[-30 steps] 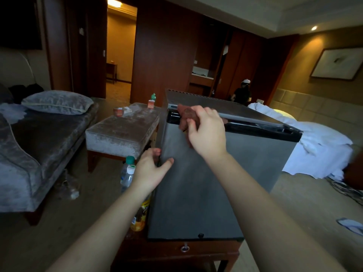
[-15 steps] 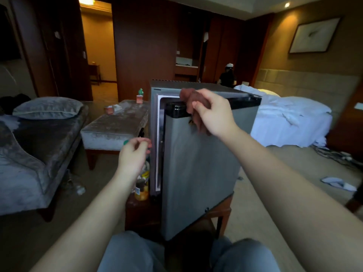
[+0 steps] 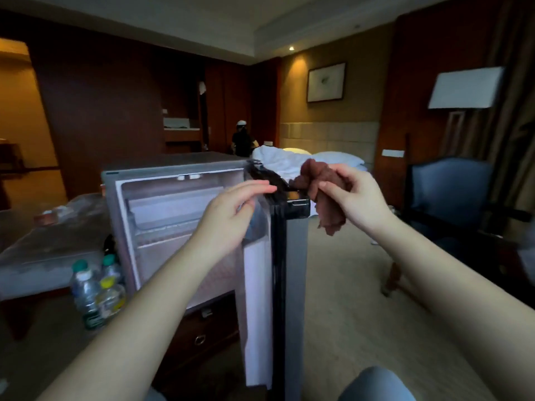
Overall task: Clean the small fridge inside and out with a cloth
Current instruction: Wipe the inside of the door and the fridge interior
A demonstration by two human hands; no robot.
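Note:
The small grey fridge (image 3: 173,175) stands on a wooden cabinet with its door (image 3: 292,285) swung wide open toward me, edge-on. The pale interior shows a freezer box and a shelf. My right hand (image 3: 356,198) grips a bunched brown cloth (image 3: 321,183) just right of the door's black top corner. My left hand (image 3: 231,215) hovers in front of the fridge opening, fingers straight, their tips near the top inner edge of the door; contact is blurred.
Several plastic bottles (image 3: 95,290) stand left of the fridge. A grey ottoman (image 3: 43,256) lies at the left. A bed with white sheets (image 3: 289,160), a blue armchair (image 3: 445,192) and a floor lamp (image 3: 463,88) are on the right. Another person (image 3: 241,137) is at the back.
The fridge door has swung from shut to wide open. My right hand with the cloth moved right off the door top. My left hand rose toward the door's inner edge.

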